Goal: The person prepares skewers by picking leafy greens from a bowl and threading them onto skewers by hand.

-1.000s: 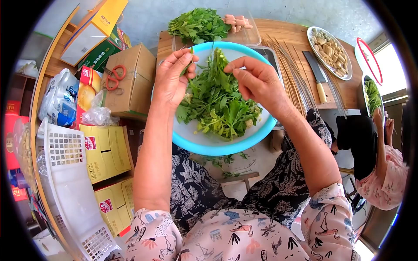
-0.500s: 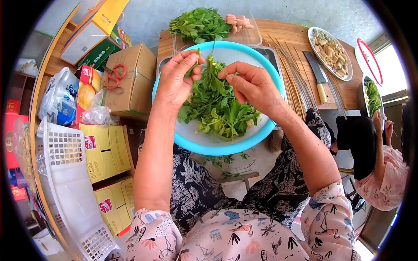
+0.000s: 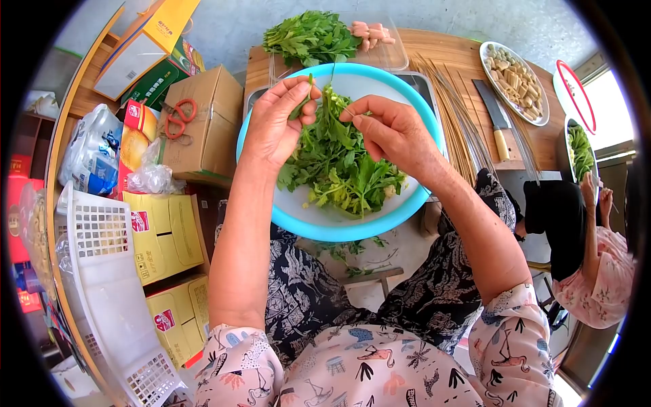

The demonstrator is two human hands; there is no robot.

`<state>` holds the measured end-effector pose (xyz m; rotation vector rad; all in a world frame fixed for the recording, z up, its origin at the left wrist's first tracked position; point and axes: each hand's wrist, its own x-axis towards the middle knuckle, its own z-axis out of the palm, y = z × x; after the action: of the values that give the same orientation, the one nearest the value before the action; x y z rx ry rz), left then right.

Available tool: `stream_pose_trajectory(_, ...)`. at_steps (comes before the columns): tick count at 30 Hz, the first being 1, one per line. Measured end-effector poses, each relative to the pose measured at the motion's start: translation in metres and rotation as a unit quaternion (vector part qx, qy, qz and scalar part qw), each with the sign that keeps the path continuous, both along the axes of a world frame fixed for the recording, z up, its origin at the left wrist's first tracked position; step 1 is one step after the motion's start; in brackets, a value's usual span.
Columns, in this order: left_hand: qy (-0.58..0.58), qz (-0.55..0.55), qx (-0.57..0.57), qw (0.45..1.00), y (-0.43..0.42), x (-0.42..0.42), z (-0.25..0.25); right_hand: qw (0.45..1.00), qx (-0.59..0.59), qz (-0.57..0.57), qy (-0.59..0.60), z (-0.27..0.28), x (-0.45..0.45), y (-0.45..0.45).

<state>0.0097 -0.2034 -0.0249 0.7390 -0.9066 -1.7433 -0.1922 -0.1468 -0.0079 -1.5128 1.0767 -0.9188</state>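
Both of my hands are raised over a turquoise-rimmed basin (image 3: 413,203) of leafy greens (image 3: 346,163) that look like celery. My left hand (image 3: 281,115) is closed, pinching a small green stem (image 3: 310,80) between thumb and fingers, with more green showing in the palm. Opposite it, my right hand (image 3: 386,129) has thumb and forefinger pressed together beside the upper leaves. Whatever sits in that pinch is too small to make out. A thin dark line, perhaps a skewer, rises between the hands near the basin's far rim.
Behind the basin lie a leafy bunch (image 3: 312,37) and pink sausage pieces (image 3: 371,35). To the right are skewers (image 3: 447,115), a knife (image 3: 491,105) and a plate of pieces (image 3: 519,85). Boxes (image 3: 166,237), scissors (image 3: 180,119) and a white basket (image 3: 108,285) stand left. Another person (image 3: 597,271) sits right.
Hardly anything differs. Both my hands keep the same pinch and position, with only a very slight shift of the left fingers.
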Motion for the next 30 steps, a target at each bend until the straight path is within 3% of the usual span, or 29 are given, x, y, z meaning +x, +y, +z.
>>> stream_pose_trajectory(23, -0.008, -0.045, 0.006, 0.999, 0.0017, 0.0026, 0.0005, 1.000, 0.005, 0.006, -0.012, -0.0019, 0.0003, 0.0001)
stream_pose_trajectory(26, -0.026, -0.065, 0.006, 0.998, 0.0013, 0.0033, -0.0018, 1.000, -0.004, 0.011, -0.005, -0.0018, 0.0000, 0.0000)
stream_pose_trajectory(30, -0.102, -0.015, -0.062, 0.993, -0.0012, -0.0010, -0.0052, 1.000, 0.000, -0.001, -0.023, -0.0017, -0.0005, -0.0011)
